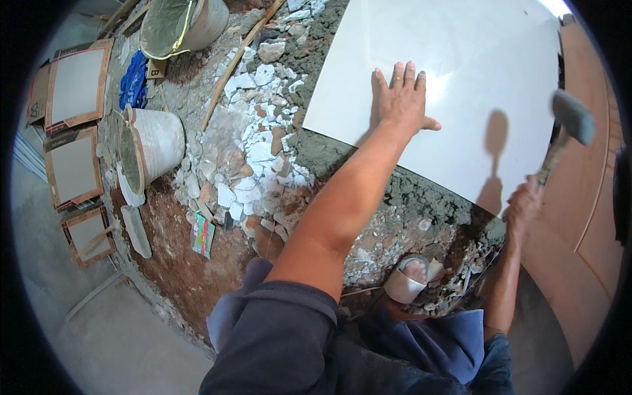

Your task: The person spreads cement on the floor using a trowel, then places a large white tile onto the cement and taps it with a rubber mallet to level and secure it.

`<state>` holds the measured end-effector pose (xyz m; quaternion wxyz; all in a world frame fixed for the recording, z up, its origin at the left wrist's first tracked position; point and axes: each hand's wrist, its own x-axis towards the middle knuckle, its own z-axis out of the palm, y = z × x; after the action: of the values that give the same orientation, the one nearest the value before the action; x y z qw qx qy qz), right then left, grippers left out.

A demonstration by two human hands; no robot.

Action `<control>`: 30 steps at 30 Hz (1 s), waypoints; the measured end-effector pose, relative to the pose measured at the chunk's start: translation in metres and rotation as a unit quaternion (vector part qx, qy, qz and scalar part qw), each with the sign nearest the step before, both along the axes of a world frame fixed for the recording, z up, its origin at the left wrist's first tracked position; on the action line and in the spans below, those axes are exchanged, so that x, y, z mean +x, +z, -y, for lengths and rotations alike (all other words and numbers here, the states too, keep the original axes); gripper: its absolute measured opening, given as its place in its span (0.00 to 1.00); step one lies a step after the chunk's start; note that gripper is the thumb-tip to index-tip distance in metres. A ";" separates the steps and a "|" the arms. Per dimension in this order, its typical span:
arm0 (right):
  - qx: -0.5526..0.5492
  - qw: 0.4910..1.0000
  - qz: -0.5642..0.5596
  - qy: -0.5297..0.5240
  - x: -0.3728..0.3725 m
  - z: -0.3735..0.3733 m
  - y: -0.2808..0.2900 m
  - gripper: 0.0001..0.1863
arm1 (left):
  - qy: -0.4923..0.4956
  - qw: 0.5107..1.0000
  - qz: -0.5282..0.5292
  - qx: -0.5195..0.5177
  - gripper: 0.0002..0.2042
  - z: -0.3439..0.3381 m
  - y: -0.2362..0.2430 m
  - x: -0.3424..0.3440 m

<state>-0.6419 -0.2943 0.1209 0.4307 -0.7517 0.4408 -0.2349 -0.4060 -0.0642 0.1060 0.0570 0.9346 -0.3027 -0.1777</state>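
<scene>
A large glossy white tile (480,59) lies on a bed of wet grey mortar (428,197), which shows along its left and near edges. My left hand (403,102) rests on the tile with its fingers spread and holds nothing. At the tile's near right corner my right hand (523,204) is closed round the handle of a mallet (573,118). Its dark grey head is raised, and the mallet's shadow falls on the tile's right part.
Broken white and brown rubble (253,151) covers the ground left of the tile. Two mortar buckets (158,141) lie tilted at the far left, near a blue bag (133,80). Framed tile boxes (76,85) lean at the left edge. Wooden panels (579,191) stand on the right.
</scene>
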 end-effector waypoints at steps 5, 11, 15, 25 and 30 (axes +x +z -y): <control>0.018 0.995 -0.096 0.010 -0.004 0.000 -0.032 0.21 | 0.000 1.000 -0.007 0.030 0.53 0.004 0.004 0.001; -0.031 0.982 -0.167 0.079 -0.009 -0.009 -0.018 0.21 | 0.003 1.000 -0.021 -0.001 0.54 -0.001 0.000 0.002; -0.010 0.987 -0.150 0.061 -0.012 -0.034 -0.021 0.21 | 0.008 1.000 -0.015 -0.006 0.53 0.000 -0.002 0.001; 0.046 0.988 -0.091 0.116 -0.026 -0.059 0.026 0.23 | 0.048 0.999 -0.008 0.020 0.52 -0.052 0.009 -0.003; 0.081 0.994 0.027 0.065 -0.011 -0.057 0.005 0.21 | 0.045 0.999 -0.004 0.018 0.52 -0.059 0.003 -0.001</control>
<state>-0.6528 -0.2369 0.1262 0.5158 -0.7348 0.3971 -0.1904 -0.4075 -0.0052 0.1086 0.0491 0.9473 -0.2572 -0.1845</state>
